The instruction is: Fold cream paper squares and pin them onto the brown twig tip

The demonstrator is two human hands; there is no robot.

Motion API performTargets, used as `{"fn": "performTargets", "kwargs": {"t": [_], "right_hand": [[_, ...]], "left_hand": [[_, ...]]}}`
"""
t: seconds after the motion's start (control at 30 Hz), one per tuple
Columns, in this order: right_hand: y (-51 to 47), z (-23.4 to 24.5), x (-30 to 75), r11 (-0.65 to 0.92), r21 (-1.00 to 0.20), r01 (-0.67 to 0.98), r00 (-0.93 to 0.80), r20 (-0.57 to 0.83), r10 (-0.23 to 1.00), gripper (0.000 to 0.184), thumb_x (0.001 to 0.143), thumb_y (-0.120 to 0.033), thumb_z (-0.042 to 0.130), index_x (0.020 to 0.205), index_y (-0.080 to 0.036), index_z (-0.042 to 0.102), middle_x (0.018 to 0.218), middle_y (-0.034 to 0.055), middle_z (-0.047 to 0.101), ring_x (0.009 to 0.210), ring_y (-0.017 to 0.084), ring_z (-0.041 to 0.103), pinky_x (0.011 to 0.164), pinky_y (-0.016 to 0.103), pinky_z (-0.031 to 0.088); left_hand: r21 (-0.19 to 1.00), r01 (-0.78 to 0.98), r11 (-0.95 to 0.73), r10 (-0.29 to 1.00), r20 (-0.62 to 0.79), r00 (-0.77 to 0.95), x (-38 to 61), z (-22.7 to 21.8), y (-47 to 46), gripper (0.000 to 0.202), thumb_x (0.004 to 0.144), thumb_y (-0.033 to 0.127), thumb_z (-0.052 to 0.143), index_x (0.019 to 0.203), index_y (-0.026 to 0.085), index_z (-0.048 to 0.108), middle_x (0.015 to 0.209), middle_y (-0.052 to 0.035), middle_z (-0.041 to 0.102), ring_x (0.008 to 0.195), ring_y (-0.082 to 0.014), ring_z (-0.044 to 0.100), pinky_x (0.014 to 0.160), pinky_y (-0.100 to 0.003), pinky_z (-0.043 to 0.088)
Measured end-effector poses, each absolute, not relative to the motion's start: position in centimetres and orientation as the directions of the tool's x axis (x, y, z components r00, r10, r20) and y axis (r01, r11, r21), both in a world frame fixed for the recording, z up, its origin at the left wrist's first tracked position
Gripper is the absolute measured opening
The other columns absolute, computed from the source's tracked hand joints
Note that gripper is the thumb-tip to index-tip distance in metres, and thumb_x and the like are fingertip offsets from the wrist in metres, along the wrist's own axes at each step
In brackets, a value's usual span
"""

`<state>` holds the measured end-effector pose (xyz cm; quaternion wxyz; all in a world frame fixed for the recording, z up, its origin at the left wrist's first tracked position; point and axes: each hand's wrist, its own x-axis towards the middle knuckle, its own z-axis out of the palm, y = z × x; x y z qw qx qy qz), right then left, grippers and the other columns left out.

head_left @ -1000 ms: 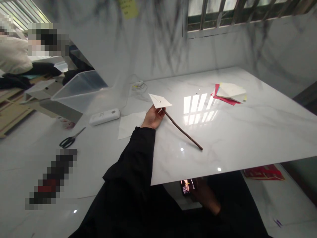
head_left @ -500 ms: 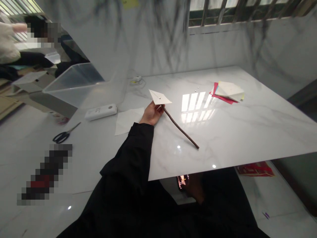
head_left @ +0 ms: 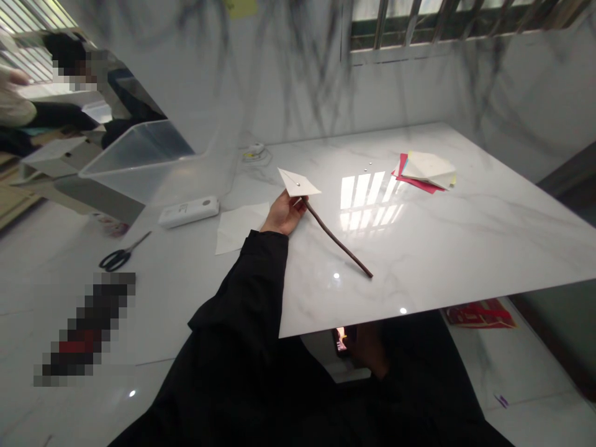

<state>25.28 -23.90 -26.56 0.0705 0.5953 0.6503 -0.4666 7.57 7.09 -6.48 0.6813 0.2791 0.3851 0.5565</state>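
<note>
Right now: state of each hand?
Left hand: closed on the top of the thin brown stick, under its pinned white paper square.
Right hand: below the table edge, holding a phone.

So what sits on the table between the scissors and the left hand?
In the head view, a white paper sheet lies flat between the scissors and the left hand; the rest is bare table.

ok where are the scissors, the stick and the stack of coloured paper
scissors (head_left: 121,254), head view, on the black handles
stick (head_left: 339,243), head view, middle of its length
stack of coloured paper (head_left: 428,169), head view, on the top pale sheet
</note>
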Motion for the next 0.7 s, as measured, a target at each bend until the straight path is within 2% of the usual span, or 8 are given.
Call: {"fn": "performTargets", "kwargs": {"t": [0.13, 0.23, 0.3, 0.4, 0.47, 0.57, 0.63, 0.7], "right_hand": [[-24.0, -26.3, 26.0, -0.272, -0.457, 0.847, -0.119, -0.662, 0.74, 0.084, 0.085, -0.05, 0.062, 0.166, -0.036, 0.043, 0.169, 0.0138, 0.048, 0.164, 0.041, 0.032, 0.135, 0.051, 0.028], [-24.4, -23.1, 26.5, -0.265, -0.453, 0.851, -0.15, -0.693, 0.705, 0.084, 0.087, -0.044, 0.068, 0.165, -0.022, 0.047, 0.163, 0.0251, 0.052, 0.154, 0.044, 0.049, 0.123, 0.053, 0.044], [-24.6, -18.4, 27.4, -0.192, -0.485, 0.853, -0.274, -0.73, 0.626, 0.085, 0.08, -0.042, 0.079, 0.159, -0.019, 0.057, 0.155, 0.0259, 0.06, 0.145, 0.048, 0.057, 0.117, 0.056, 0.048], [-23.8, -8.6, 29.6, -0.038, -0.844, 0.535, -0.74, -0.49, 0.461, 0.068, 0.084, -0.055, 0.082, 0.147, -0.03, 0.07, 0.142, 0.0118, 0.073, 0.135, 0.039, 0.067, 0.115, 0.048, 0.051], [-21.6, -2.8, 31.3, -0.091, -0.952, 0.294, -0.848, -0.303, 0.435, 0.051, 0.092, -0.054, 0.077, 0.139, -0.035, 0.075, 0.13, 0.0063, 0.077, 0.123, 0.03, 0.073, 0.11, 0.042, 0.055], [-15.2, 1.2, 32.7, -0.044, -0.994, 0.101, -0.668, -0.1, 0.738, 0.047, 0.093, -0.051, 0.077, 0.133, -0.027, 0.074, 0.117, 0.011, 0.076, 0.109, 0.029, 0.072, 0.097, 0.044, 0.06], [-9.3, 0.4, 32.3, 0.058, -0.998, -0.022, -0.391, 0.062, 0.918, 0.059, 0.094, -0.05, 0.075, 0.148, -0.028, 0.061, 0.126, 0.0127, 0.071, 0.117, 0.029, 0.067, 0.092, 0.043, 0.061], [-3.2, -2.0, 31.1, 0.092, -0.994, -0.061, -0.128, 0.099, 0.987, 0.065, 0.094, -0.048, 0.077, 0.151, -0.026, 0.053, 0.137, 0.0146, 0.065, 0.125, 0.029, 0.062, 0.092, 0.042, 0.062]], "left_hand": [[0.805, -0.552, 0.219, 0.975, -0.205, 0.088, 7.6, -6.4, 7.0, 0.02, 0.089, 0.016, 0.076, 0.109, 0.02, 0.074, 0.086, -0.0015, 0.069, 0.076, -0.0139, 0.063, 0.077, -0.026, 0.052], [0.8, -0.561, 0.214, 0.975, -0.205, 0.079, 7.5, -6.4, 6.9, 0.018, 0.088, 0.017, 0.079, 0.104, 0.02, 0.073, 0.083, -0.0009, 0.067, 0.075, -0.0138, 0.062, 0.076, -0.026, 0.052], [0.802, -0.56, 0.207, 0.977, -0.203, 0.07, 7.5, -6.5, 6.9, 0.016, 0.088, 0.017, 0.079, 0.102, 0.02, 0.073, 0.083, -0.0011, 0.067, 0.075, -0.0137, 0.062, 0.077, -0.025, 0.052], [0.812, -0.552, 0.19, 0.98, -0.188, 0.06, 7.5, -6.8, 6.9, 0.016, 0.086, 0.017, 0.081, 0.1, 0.02, 0.073, 0.085, -0.0019, 0.068, 0.077, -0.0138, 0.062, 0.081, -0.026, 0.053], [0.822, -0.541, 0.18, 0.982, -0.18, 0.052, 7.5, -6.9, 6.8, 0.019, 0.086, 0.019, 0.082, 0.102, 0.02, 0.073, 0.085, -0.002, 0.069, 0.078, -0.0141, 0.062, 0.082, -0.026, 0.053], [0.843, -0.508, 0.177, 0.983, -0.172, 0.058, 7.6, -6.8, 6.5, 0.02, 0.085, 0.025, 0.085, 0.099, 0.019, 0.073, 0.085, -0.0021, 0.069, 0.078, -0.014, 0.062, 0.081, -0.026, 0.052], [0.857, -0.484, 0.178, 0.984, -0.163, 0.074, 7.7, -6.7, 6.2, 0.02, 0.085, 0.027, 0.087, 0.095, 0.018, 0.072, 0.083, -0.0024, 0.069, 0.076, -0.0138, 0.061, 0.079, -0.026, 0.052], [0.864, -0.468, 0.185, 0.983, -0.162, 0.091, 7.8, -6.5, 5.9, 0.02, 0.085, 0.029, 0.087, 0.092, 0.017, 0.072, 0.082, -0.0024, 0.068, 0.074, -0.0137, 0.061, 0.076, -0.027, 0.052]]}}
